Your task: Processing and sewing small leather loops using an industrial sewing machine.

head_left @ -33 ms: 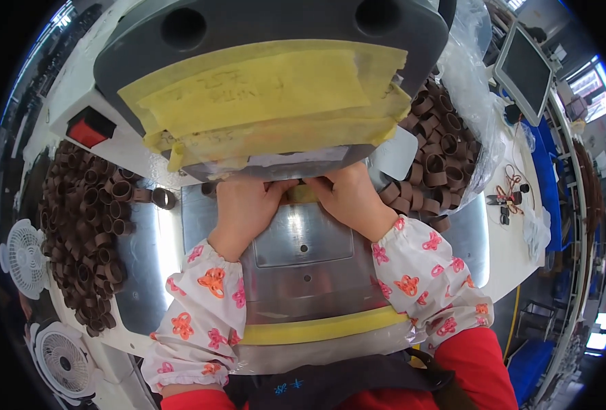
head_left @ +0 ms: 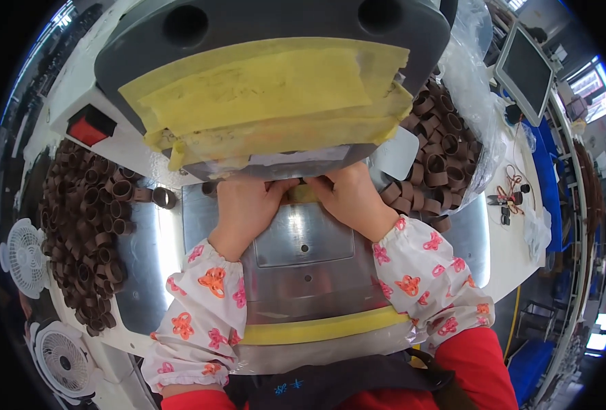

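Observation:
Under the front edge of a dark grey machine head [head_left: 269, 24] my left hand [head_left: 246, 208] and my right hand [head_left: 353, 201] face each other. Both hands are closed, thumbs pointing inward and almost meeting at a small yellowish strip [head_left: 303, 194]. The machine hides most fingertips, so whatever they hold cannot be made out. Below them lies a shiny metal plate [head_left: 304, 236] with small holes. Yellow tape [head_left: 265, 89] covers the machine's front. White sleeves with pink and orange prints cover both forearms.
Brown short tube rings lie in a large heap [head_left: 81, 225] at left and another heap [head_left: 443, 147] at right, beside clear plastic [head_left: 470, 68]. One ring [head_left: 163, 198] sits apart near my left hand. A red switch [head_left: 91, 126], two white fans [head_left: 64, 359] and a screen [head_left: 524, 72] stand around.

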Available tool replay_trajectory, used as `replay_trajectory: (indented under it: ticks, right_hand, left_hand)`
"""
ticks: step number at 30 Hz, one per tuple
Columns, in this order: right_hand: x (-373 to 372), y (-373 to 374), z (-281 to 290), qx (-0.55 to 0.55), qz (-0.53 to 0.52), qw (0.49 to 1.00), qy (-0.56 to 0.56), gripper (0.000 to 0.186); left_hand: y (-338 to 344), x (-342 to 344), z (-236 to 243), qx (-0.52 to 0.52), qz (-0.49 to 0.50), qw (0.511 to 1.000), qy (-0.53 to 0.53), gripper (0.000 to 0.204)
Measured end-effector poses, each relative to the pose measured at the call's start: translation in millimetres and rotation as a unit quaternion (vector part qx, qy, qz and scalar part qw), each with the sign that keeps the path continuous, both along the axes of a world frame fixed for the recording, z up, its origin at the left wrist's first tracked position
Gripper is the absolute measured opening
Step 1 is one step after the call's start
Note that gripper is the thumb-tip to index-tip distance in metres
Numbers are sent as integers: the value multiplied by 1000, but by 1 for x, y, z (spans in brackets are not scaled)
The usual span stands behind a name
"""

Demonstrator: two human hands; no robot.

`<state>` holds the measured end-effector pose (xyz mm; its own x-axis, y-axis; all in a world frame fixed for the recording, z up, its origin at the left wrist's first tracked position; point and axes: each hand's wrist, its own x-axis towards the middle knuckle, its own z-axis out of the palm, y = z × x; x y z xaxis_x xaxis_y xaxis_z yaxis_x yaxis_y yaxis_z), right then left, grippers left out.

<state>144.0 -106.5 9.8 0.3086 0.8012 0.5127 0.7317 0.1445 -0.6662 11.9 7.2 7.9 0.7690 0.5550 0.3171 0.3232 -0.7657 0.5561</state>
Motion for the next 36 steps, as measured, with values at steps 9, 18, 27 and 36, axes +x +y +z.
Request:
replay_trajectory:
  ticks: [9, 18, 27, 36]
  right_hand:
    - [-1, -2, 8, -53, -53, 995, -71, 6]
    - [-2, 3, 3, -58, -57, 991, -105, 5]
    - [-2, 5, 3, -21, -53, 993, -106, 5]
    - [1, -4, -2, -29, -67, 991, -108, 8]
  left_hand:
    - [1, -1, -1, 55, -7, 998, -30, 24]
    - [2, -3, 1, 21, 12, 1000, 17, 23]
    - [0, -2, 2, 33, 9, 999, 22, 23]
    - [-3, 0, -3, 10, 11, 1000, 14, 24]
